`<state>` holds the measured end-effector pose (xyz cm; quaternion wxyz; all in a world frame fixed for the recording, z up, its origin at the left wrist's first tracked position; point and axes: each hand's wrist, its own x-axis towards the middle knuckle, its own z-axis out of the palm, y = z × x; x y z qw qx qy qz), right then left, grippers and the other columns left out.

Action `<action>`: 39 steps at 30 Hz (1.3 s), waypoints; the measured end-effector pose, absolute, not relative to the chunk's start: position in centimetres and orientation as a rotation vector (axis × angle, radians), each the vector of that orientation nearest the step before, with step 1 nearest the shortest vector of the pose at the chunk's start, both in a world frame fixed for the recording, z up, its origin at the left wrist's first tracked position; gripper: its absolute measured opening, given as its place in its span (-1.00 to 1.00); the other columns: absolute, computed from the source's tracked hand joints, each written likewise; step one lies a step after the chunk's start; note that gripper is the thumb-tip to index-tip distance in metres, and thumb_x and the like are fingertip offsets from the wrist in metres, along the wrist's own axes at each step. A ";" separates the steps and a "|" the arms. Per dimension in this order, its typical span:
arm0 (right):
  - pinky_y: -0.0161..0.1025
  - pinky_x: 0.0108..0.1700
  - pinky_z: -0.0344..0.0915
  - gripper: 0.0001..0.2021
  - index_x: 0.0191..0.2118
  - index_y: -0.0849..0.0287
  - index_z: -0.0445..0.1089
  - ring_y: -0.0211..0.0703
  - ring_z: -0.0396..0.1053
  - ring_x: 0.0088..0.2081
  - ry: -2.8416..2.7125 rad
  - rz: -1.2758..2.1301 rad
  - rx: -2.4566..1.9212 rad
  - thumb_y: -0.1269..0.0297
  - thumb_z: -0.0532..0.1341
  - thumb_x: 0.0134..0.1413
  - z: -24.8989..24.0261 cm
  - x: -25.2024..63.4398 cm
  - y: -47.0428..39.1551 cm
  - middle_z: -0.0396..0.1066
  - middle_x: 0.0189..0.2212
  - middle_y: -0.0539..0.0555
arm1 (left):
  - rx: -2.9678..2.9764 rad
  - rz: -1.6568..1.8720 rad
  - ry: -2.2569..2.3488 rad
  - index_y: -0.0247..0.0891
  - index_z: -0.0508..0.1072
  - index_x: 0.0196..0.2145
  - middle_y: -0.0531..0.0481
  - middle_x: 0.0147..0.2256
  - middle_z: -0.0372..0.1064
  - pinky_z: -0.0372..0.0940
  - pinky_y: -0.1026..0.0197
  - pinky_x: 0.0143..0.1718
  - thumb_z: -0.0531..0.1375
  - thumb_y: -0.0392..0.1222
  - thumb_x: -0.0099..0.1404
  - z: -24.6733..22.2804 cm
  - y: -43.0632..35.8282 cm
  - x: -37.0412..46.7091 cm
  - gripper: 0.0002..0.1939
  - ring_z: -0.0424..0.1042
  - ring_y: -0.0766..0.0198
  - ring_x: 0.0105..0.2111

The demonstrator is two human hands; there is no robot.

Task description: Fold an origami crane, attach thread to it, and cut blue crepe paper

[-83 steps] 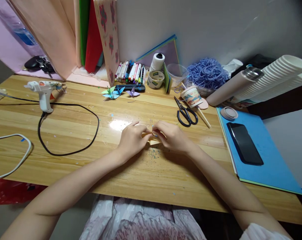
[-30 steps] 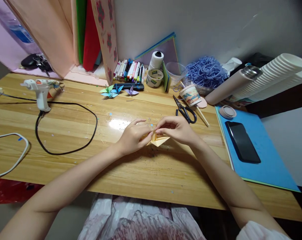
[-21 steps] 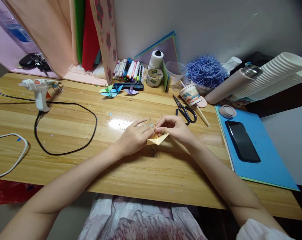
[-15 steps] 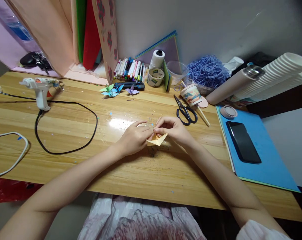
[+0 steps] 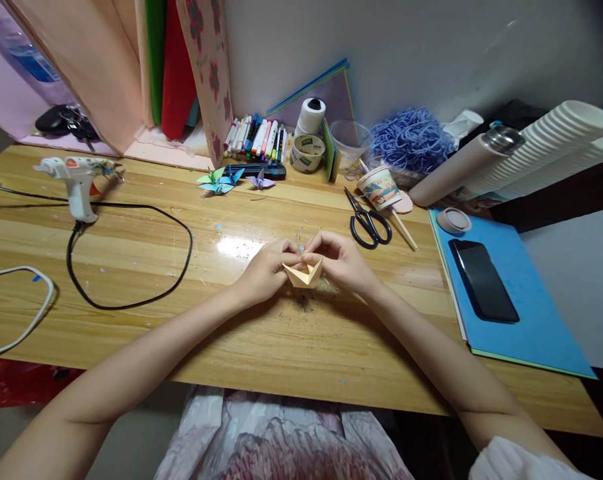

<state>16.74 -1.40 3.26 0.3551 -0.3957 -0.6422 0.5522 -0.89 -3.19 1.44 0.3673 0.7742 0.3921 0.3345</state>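
Observation:
A small folded piece of pale yellow paper [image 5: 304, 276] is held above the middle of the wooden table, its two pointed ends turned up to the left and right. My left hand [image 5: 270, 268] pinches it from the left with fingers bent. From the right, my right hand [image 5: 340, 261] grips it between thumb and curled fingers. The fingertips of both hands almost meet behind the paper, and they hide its far part. Green, blue and purple folded paper cranes [image 5: 221, 181] rest farther back on the table.
Black scissors [image 5: 370, 227] lie behind my right hand. A white glue gun [image 5: 80, 190] with a looped black cable stands at the left. At the right, a phone [image 5: 484, 280] lies on blue sheets [image 5: 536, 327]. Markers [image 5: 256, 137], tape [image 5: 307, 153] and blue string [image 5: 412, 141] line the back.
The yellow paper has shifted slightly left and turned, showing more of its folded front. The fingers of my left hand have drawn in closer around it. The view has moved a little.

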 end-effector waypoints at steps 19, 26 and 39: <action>-0.28 -0.38 0.19 -0.86 -0.52 0.18 0.27 -0.25 0.26 -0.43 -1.764 1.115 -1.065 0.33 0.23 -0.02 2.3 15.9 -2.2 0.27 -0.51 -0.01 | 1.349 0.764 1.111 -0.32 0.54 -0.52 -0.02 -0.53 0.47 0.20 0.33 -0.53 0.29 -0.09 0.01 2.0 -3.1 -1.0 -0.79 0.37 0.35 -0.55; -0.30 -0.39 0.19 -0.87 -0.51 0.18 0.28 -0.28 0.24 -0.44 -1.731 1.109 -1.032 0.35 0.22 -0.01 2.0 15.8 -2.3 0.26 -0.51 -0.03 | 1.294 0.814 1.060 -0.33 0.46 -0.56 0.03 -0.54 0.42 0.24 0.31 -0.45 0.29 -0.20 0.00 1.9 -3.1 -0.7 -0.86 0.37 0.36 -0.52; -0.25 -0.30 0.27 -0.93 -0.35 0.16 0.38 -0.22 0.33 -0.35 -2.184 0.787 -0.925 0.42 0.16 0.08 4.1 17.5 -1.1 0.39 -0.41 0.04 | 1.915 1.077 1.224 -0.20 0.52 -0.43 0.00 -0.33 0.29 0.21 0.08 -0.09 0.25 -0.14 0.10 2.5 -2.7 -1.6 -0.89 0.31 0.26 -0.26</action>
